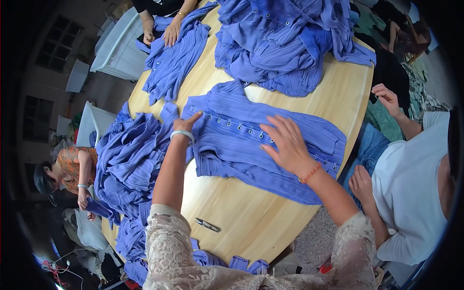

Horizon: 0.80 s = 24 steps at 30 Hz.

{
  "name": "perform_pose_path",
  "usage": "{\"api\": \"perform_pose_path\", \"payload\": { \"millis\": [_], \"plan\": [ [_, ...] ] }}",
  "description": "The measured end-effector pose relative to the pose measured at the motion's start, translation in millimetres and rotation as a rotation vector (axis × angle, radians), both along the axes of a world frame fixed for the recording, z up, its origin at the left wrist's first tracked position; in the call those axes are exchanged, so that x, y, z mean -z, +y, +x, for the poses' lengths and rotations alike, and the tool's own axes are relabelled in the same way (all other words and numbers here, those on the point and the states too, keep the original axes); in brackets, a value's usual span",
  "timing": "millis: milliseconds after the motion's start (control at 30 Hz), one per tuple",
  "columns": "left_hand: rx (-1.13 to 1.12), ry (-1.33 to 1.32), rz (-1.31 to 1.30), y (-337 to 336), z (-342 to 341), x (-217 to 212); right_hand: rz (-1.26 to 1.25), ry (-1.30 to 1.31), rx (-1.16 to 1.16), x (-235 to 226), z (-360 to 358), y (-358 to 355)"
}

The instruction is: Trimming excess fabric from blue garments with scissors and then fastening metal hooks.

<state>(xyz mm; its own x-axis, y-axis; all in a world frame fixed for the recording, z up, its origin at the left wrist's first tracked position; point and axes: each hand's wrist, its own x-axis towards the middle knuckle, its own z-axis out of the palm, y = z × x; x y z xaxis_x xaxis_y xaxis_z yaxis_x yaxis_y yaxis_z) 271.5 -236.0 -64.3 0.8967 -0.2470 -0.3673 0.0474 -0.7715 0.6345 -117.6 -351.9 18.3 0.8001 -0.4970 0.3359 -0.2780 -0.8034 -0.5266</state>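
A blue ribbed cardigan (232, 150) lies spread on the table, with a row of metal snap fasteners (240, 126) along its front band. My left hand (184, 125) grips its left end, the thumb lying over the fabric and the other fingers mostly hidden. Over the right half of the front band, my right hand (288, 145) is open with its fingers apart, covering some of the snaps. Whether its fingertips touch the cloth I cannot tell. Small black-handled thread snips (208, 224) rest on the wood nearer to me.
The pale wooden table (241, 203) has a curved edge. Blue garments are heaped at the far side (275, 53) and at the left (133, 154). Across the table, a co-worker's hands (171, 33) rest at another blue garment. A person in white (411, 183) sits close at the right.
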Motion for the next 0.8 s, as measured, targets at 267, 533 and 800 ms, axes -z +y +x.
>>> {"api": "perform_pose_path", "payload": {
  "millis": [267, 533, 800],
  "plan": [
    [0.142, 0.036, -0.06, -9.7, -13.5, -30.0, 0.096, 0.191, -0.017, 11.8, 137.1, -3.2],
    [0.404, 0.158, -0.562, -1.9, -22.9, -50.1, -0.006, 0.151, -0.034, 34.0, 155.9, 17.2],
    [0.155, 0.503, -0.454, -41.4, -21.2, -44.4, -0.005, 0.141, -0.048, 39.7, 153.2, 17.2]
  ]
}}
